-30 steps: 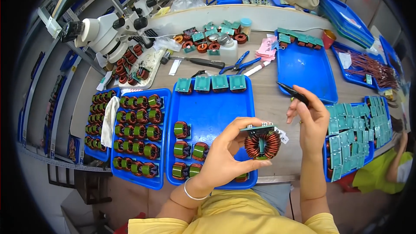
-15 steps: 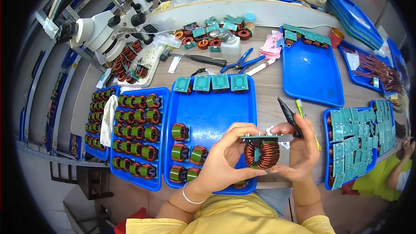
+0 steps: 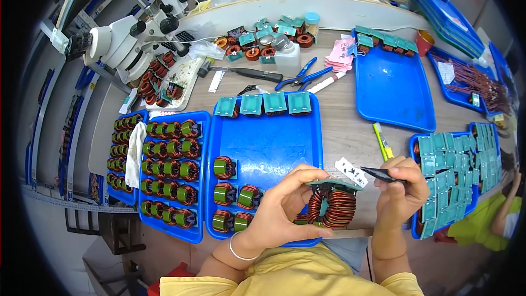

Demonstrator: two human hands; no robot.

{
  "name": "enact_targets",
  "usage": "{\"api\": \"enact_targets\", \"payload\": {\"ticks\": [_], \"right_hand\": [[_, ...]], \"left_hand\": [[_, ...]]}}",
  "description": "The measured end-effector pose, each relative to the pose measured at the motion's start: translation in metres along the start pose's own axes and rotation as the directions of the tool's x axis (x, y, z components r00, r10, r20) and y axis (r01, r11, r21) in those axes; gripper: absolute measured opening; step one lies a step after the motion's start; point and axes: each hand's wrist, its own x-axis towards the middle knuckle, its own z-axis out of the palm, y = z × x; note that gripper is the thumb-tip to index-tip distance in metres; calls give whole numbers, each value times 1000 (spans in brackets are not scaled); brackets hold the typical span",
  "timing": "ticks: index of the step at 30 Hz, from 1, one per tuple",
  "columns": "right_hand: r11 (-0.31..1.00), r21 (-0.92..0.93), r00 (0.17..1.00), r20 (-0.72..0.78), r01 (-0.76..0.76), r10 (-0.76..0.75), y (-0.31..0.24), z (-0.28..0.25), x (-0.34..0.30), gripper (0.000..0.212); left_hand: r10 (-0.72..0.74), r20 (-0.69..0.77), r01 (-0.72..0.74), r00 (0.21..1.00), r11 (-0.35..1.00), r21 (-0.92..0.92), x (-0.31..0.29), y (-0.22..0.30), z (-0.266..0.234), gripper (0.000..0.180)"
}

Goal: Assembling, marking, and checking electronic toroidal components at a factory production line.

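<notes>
My left hand (image 3: 282, 208) grips a copper-wound toroidal coil (image 3: 335, 207) by its left side, above the front edge of the bench. The coil hangs under a green circuit board (image 3: 337, 184), which is tilted down to the right. My right hand (image 3: 402, 194) is closed round black tweezers (image 3: 383, 174), their tip pointing left just above the board's right end. Whether the tip touches the board I cannot tell. Behind the tweezers lies a white slip (image 3: 346, 168) with black specks. Below my left hand's fingers is the blue tray (image 3: 263, 142), holding boards with coils.
Two blue trays of green-banded coils (image 3: 171, 193) stand at the left. At the right, a tray is packed with green boards (image 3: 446, 164). A yellow-green brush (image 3: 382, 140), blue pliers (image 3: 304, 79), a hammer (image 3: 246, 72) and a microscope (image 3: 118, 44) are on the bench.
My right hand has let go of the coil's right side and drawn back. The tweezers have swung from upright to pointing left. The board now tilts, with its top showing.
</notes>
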Motion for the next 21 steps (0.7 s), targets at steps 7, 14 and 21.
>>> {"api": "enact_targets", "payload": {"ticks": [7,14,21], "right_hand": [[987,-126,995,-38,-99,95,3,-1,2,16],[982,-158,995,-20,-102,100,8,3,6,14],[972,-218,996,16,-86,92,10,4,5,12]], "left_hand": [[-4,4,4,1000,1000,23,-1,1,0,68],[21,-130,-4,991,992,130,2,2,8,62],[35,6,-36,999,993,117,0,2,2,64]]}}
